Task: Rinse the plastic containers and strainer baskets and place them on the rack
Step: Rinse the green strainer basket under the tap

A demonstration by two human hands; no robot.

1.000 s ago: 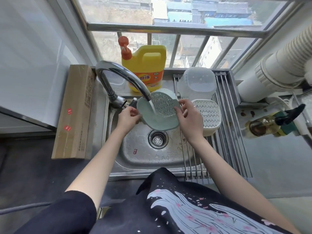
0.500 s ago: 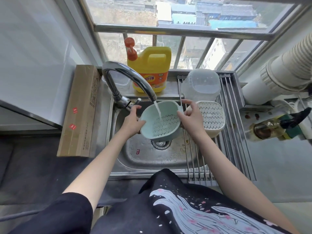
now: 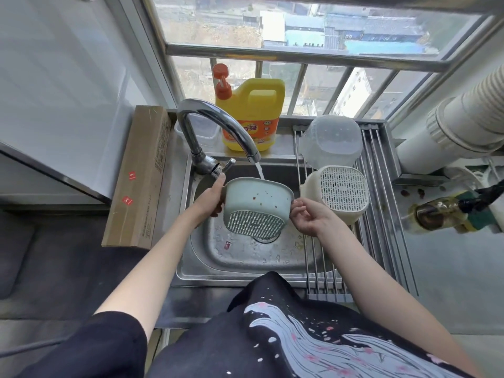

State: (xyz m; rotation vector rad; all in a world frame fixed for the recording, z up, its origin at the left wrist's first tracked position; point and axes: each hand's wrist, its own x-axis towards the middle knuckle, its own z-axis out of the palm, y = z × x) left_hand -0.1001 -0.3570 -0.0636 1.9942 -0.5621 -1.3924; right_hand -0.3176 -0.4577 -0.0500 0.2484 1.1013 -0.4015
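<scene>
Grip: both hands hold the green strainer basket (image 3: 257,207) by its rim, the left hand (image 3: 211,196) curled around the left edge and the right hand (image 3: 306,218) pinching the right edge.
Basket pose: tipped so its perforated base faces the camera and downward, its solid wall upward; a few dark specks show on that wall.
Basket place: over the steel sink (image 3: 240,266), above the drain, just in front of the faucet (image 3: 215,126).
Water: a thin stream (image 3: 260,171) runs from the spout and meets the far rim of the basket.
Rack: a roll-up rack of steel rods (image 3: 381,214) spans the right part of the sink.
On the rack: a white strainer basket (image 3: 338,193) lies base toward the camera, just beside the green one; behind it a clear plastic container (image 3: 331,140) sits upside down.
Ledge: a yellow detergent jug (image 3: 252,115) with an orange pump stands behind the faucet.
Left of sink: a long cardboard box (image 3: 139,175) lies on the counter.
Right side: a blurred oil bottle (image 3: 441,214) and a white ribbed duct (image 3: 463,124).
</scene>
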